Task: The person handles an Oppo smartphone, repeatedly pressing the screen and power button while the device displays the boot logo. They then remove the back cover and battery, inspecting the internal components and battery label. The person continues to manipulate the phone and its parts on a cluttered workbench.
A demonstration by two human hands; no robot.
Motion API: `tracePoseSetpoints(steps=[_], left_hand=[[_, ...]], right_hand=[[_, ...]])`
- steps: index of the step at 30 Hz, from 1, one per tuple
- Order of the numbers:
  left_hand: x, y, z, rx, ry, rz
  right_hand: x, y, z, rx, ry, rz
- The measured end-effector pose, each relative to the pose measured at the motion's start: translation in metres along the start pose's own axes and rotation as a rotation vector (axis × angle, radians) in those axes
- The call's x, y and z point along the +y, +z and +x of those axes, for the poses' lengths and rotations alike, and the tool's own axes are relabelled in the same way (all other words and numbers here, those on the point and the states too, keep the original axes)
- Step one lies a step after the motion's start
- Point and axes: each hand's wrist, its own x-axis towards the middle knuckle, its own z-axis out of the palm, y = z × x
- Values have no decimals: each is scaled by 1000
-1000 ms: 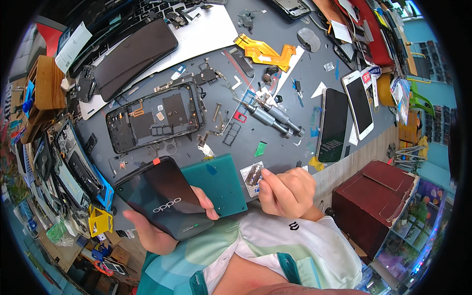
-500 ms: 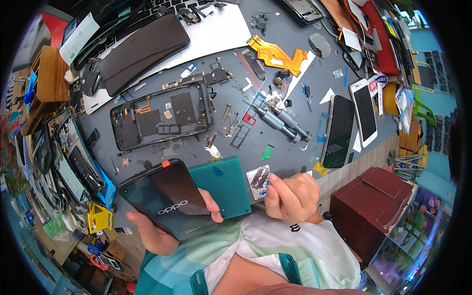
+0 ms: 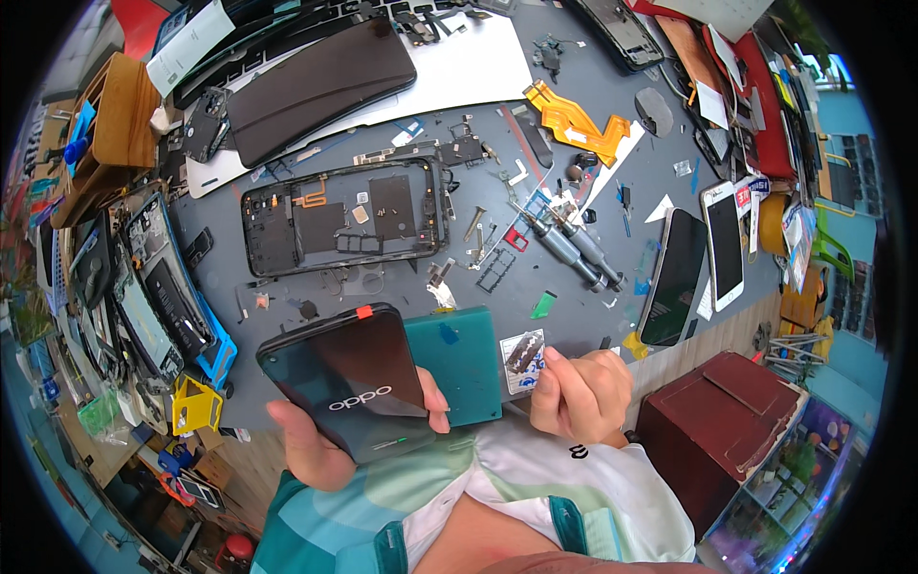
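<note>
At the worktop's (image 3: 591, 330) near edge, the left hand (image 3: 318, 459) clamps a dark phone (image 3: 349, 359) by opposite sides, leaving its face uncovered, while the right hand (image 3: 585, 390) bunches its fingertips beside a razor blade (image 3: 525, 353) over a white card (image 3: 518, 382), whether gripping I cannot tell.

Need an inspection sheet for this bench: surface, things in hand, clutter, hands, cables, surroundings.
Surface: grey bench, strewn with small parts.
Things: black phone; teal block partly behind it; white card with a dark blade.
Clutter: opened phone housing, grey cylindrical tools, white phone.
Hands: left hand holds the black phone; right hand has fingertips beside the blade, contact unclear.
Cables: orange flex cable lying on the bench.
Surroundings: dark red box on the right, wooden holder on the left.
</note>
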Motion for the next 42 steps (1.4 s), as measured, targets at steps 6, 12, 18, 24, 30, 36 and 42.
tracePoseSetpoints(steps=[6,12,18,24,30,36,42], left_hand=[[2,-7,-2,-10,-25,206],[4,-9,3,-57,-31,206],[11,-5,-2,-50,-155,25],[9,-2,2,-42,-79,225],[9,-7,3,-114,-105,79],[14,-14,2,-190,-109,157],[20,-15,3,-183,-110,235]], right_hand=[[0,0,-1,-18,0,2],[1,4,-3,26,-18,1],[1,4,-3,41,-33,5],[1,1,-6,-14,-24,-14],[1,4,-7,17,-43,-16],[-3,6,-8,44,-11,-17],[-8,6,-9,33,29,-40]])
